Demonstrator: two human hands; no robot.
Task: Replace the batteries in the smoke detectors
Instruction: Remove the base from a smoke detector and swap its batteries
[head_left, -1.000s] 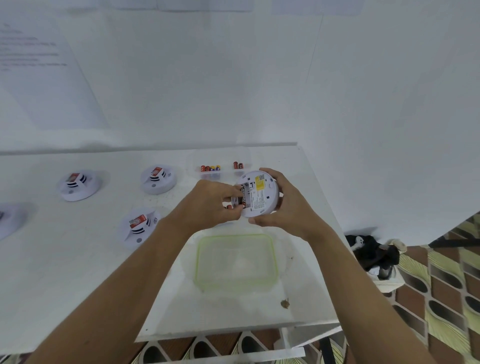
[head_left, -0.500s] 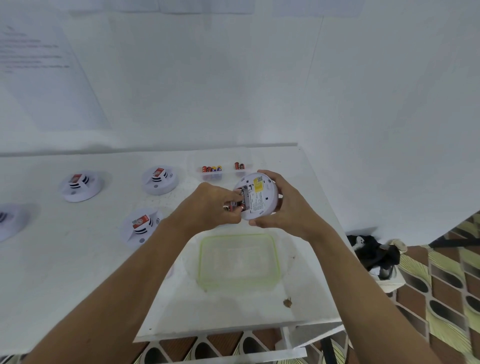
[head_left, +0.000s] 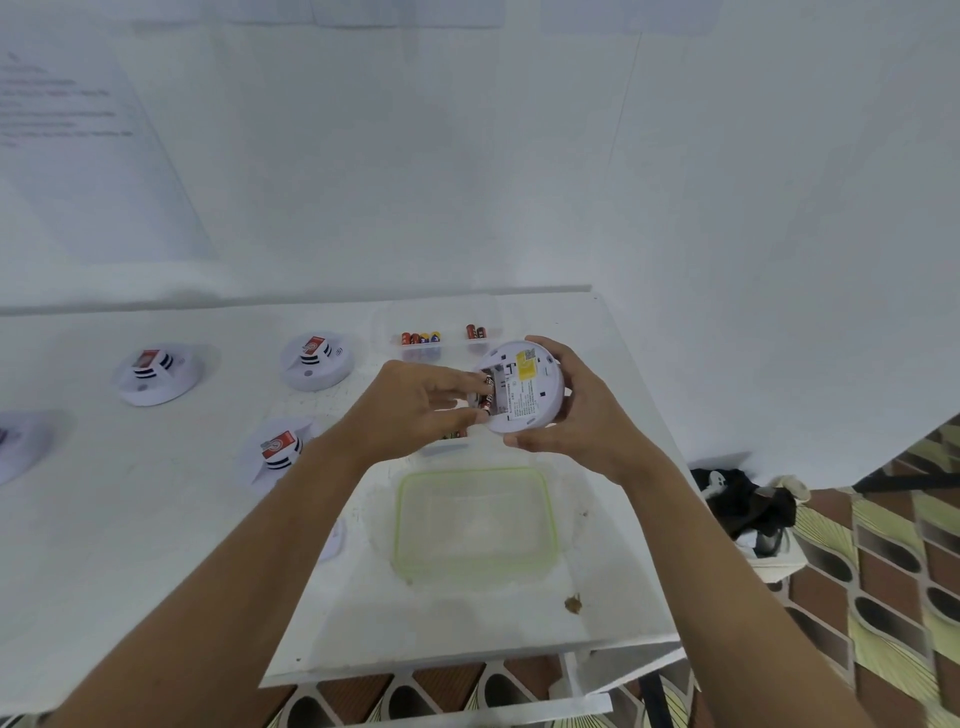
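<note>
Head view: above the tub's (head_left: 467, 471) far rim, the right hand (head_left: 576, 415) grips a detector (head_left: 524, 387) by its edge, back side up. The left hand (head_left: 410, 405) pinches what looks like a battery (head_left: 487, 392) in its open bay, though blur hides detail. Spare batteries (head_left: 421, 339) lie beyond the tub; other detectors (head_left: 313, 362) sit to its left.

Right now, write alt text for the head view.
A person's right hand holds a round white plastic smoke detector while the left hand pinches red batteries in its open compartment. Below sits a clear green-rimmed plastic container on a white table.
</note>
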